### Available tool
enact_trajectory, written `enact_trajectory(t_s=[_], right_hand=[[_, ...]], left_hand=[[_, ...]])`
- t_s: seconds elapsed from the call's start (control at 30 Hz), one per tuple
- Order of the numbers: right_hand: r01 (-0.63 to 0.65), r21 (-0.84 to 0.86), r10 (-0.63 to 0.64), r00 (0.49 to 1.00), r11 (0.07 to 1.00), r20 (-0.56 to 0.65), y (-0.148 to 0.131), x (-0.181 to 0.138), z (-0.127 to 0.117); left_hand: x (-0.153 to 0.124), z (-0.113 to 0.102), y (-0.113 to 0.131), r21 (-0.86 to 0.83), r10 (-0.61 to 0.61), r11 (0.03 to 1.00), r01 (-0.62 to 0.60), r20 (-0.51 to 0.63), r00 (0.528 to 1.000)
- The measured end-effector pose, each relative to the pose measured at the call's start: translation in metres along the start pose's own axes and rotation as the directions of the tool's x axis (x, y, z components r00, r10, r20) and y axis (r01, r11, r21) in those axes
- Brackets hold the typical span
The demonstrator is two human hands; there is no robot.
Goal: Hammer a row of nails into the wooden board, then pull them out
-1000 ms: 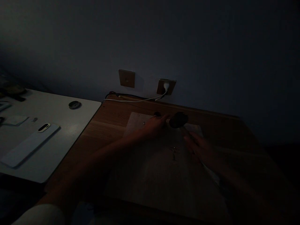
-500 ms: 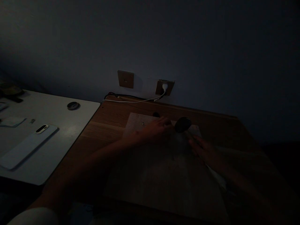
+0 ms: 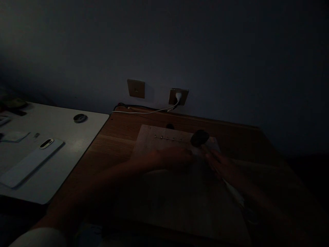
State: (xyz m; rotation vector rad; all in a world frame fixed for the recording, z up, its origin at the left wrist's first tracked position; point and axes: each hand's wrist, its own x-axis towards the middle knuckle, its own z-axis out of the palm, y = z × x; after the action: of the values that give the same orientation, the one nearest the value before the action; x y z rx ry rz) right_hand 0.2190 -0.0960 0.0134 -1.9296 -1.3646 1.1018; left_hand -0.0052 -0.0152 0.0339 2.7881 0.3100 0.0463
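The right hand (image 3: 219, 164) wrapped the mallet (image 3: 199, 138) by its handle, presumably keeping the head clear; whether the left hand (image 3: 177, 158), near the nails (image 3: 167, 139), pinched anything, I couldn't tell.

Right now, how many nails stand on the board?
5, in a row near the far edge of the board, left to right: first nail, second nail, third nail, fourth nail, fifth nail nearest the mallet. The left hand may hide others.
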Motion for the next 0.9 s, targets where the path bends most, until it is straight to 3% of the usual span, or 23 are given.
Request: enact_trajectory(t_s=[0.1, 0.3, 0.47, 0.57, 0.7, 0.8, 0.9], right_hand=[[0.004, 0.029, -0.004, 1.000, 1.000, 0.010, 0.002, 0.000, 0.001], [-0.036, 0.111, 0.035, 0.999, 0.993, 0.016, 0.003, 0.001, 0.002], [-0.048, 0.133, 0.053, 0.998, 0.990, -0.028, 0.005, 0.001, -0.002], [-0.050, 0.133, 0.060, 0.996, 0.990, -0.073, 0.008, 0.002, -0.006], [-0.083, 0.159, 0.096, 0.993, 0.984, -0.073, 0.014, 0.005, -0.007], [-0.092, 0.171, 0.106, 0.992, 0.981, -0.074, 0.017, 0.006, -0.006], [-0.062, 0.177, 0.081, 0.992, 0.982, -0.099, 0.018, 0.007, -0.005]], left_hand=[[0.001, -0.002, -0.005, -0.135, 0.025, 0.991, -0.020, 0.039, 0.999], [-0.002, -0.003, -0.012, -0.259, 0.029, 0.965, -0.034, -0.026, 0.999], [-0.004, -0.006, -0.008, -0.269, -0.003, 0.963, 0.024, 0.077, 0.997], [-0.004, -0.008, -0.008, -0.245, -0.005, 0.969, 0.024, 0.078, 0.997], [0.002, -0.007, -0.018, -0.255, -0.128, 0.962, 0.099, -0.099, 0.987], [0.011, -0.003, -0.032, -0.280, -0.248, 0.945, 0.168, -0.280, 0.927], [0.019, 0.004, -0.044, -0.235, -0.296, 0.946, 0.222, -0.356, 0.886]])
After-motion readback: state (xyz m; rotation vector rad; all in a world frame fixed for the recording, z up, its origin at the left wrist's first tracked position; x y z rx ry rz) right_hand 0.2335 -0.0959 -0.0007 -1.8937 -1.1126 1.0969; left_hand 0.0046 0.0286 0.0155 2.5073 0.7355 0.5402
